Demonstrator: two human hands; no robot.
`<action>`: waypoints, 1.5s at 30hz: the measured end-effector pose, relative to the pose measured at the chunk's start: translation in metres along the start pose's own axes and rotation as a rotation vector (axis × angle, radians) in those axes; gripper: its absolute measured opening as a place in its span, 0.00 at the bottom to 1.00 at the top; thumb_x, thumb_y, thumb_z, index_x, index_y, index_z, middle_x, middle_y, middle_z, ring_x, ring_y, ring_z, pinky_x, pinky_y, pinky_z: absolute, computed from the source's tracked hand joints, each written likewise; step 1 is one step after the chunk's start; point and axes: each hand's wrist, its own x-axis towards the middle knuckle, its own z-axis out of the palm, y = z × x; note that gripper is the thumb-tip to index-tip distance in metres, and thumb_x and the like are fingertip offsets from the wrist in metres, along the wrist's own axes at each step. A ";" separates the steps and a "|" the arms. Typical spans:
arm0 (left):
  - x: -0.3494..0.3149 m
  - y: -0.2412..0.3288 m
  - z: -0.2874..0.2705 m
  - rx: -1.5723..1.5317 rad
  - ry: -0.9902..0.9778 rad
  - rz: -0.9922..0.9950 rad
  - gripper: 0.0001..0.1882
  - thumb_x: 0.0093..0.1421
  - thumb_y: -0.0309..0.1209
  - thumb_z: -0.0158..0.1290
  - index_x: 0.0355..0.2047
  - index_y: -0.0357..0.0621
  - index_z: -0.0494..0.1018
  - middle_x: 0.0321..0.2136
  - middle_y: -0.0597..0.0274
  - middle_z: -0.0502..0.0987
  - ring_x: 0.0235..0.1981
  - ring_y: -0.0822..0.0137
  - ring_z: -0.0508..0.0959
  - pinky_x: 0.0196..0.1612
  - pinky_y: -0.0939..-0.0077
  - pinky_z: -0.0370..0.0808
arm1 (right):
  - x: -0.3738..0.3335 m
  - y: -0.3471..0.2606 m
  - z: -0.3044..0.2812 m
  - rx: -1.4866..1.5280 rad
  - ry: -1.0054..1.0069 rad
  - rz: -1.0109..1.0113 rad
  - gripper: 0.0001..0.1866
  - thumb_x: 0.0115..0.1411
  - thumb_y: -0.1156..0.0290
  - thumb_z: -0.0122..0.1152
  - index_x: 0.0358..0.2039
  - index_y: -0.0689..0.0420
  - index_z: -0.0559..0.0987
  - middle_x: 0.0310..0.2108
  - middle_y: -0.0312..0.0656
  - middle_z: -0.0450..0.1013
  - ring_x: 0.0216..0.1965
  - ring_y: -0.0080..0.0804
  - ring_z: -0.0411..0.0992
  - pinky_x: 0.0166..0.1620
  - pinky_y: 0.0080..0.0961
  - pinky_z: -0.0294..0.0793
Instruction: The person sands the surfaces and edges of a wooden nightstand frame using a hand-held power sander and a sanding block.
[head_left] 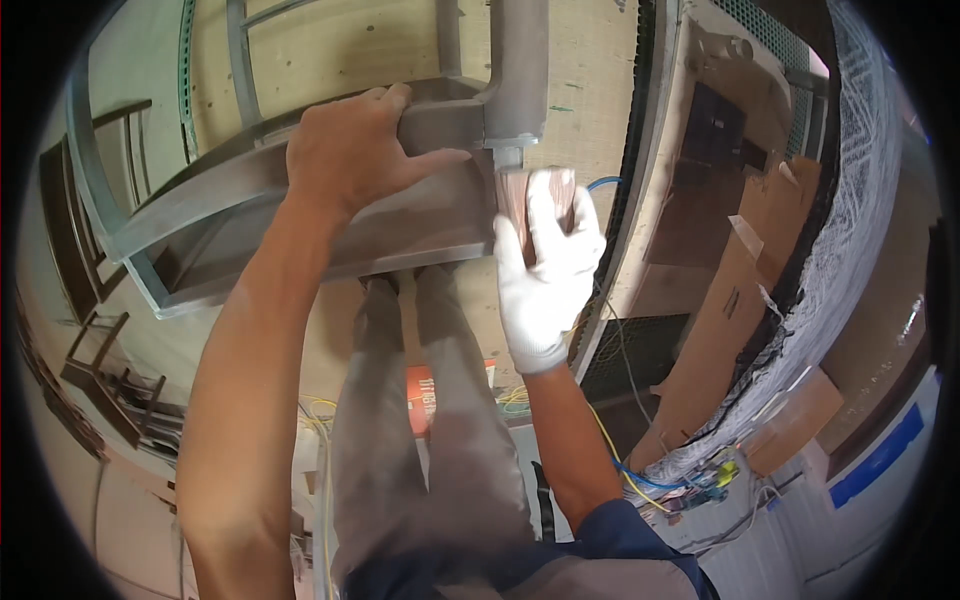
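Observation:
A grey chair-like frame (440,225), with a curved side rail and straight bars, lies in front of me. My left hand (350,150) is bare and rests over its upper rail, fingers curled over the far side and thumb stretched along it to the right. In a white glove, my right hand (550,260) grips a reddish-brown block (514,205) that looks like a sanding block. The block is at the frame's right end, just below the thick upright corner post (517,70). Whether its hidden face touches the metal cannot be seen.
Under the frame is a pale board surface (585,110). Cardboard (735,290) and a plastic-wrapped stack (855,200) stand at the right. Blue and yellow cables (640,480) run low on the right. More dark frames (100,385) stand at the left. A red box (420,395) shows between my legs.

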 end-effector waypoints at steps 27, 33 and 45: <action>-0.003 -0.018 0.014 0.065 0.117 0.066 0.34 0.47 0.63 0.70 0.40 0.47 0.79 0.27 0.61 0.84 0.27 0.57 0.85 0.31 0.66 0.81 | 0.028 -0.002 0.013 0.286 0.021 0.046 0.29 0.56 0.72 0.73 0.59 0.61 0.78 0.50 0.53 0.76 0.52 0.50 0.73 0.57 0.38 0.73; -0.004 -0.016 0.015 0.083 0.167 0.121 0.34 0.47 0.62 0.71 0.39 0.47 0.79 0.27 0.61 0.83 0.27 0.57 0.85 0.31 0.68 0.80 | 0.021 0.027 -0.012 0.317 -0.034 0.033 0.29 0.58 0.71 0.73 0.60 0.63 0.77 0.54 0.58 0.75 0.55 0.54 0.73 0.59 0.41 0.72; -0.001 -0.024 0.016 0.104 0.218 0.154 0.28 0.56 0.59 0.66 0.36 0.45 0.82 0.25 0.54 0.82 0.26 0.49 0.82 0.31 0.63 0.79 | 0.036 0.019 -0.012 0.248 -0.146 -0.196 0.30 0.50 0.77 0.72 0.56 0.59 0.79 0.45 0.52 0.73 0.44 0.54 0.72 0.45 0.44 0.71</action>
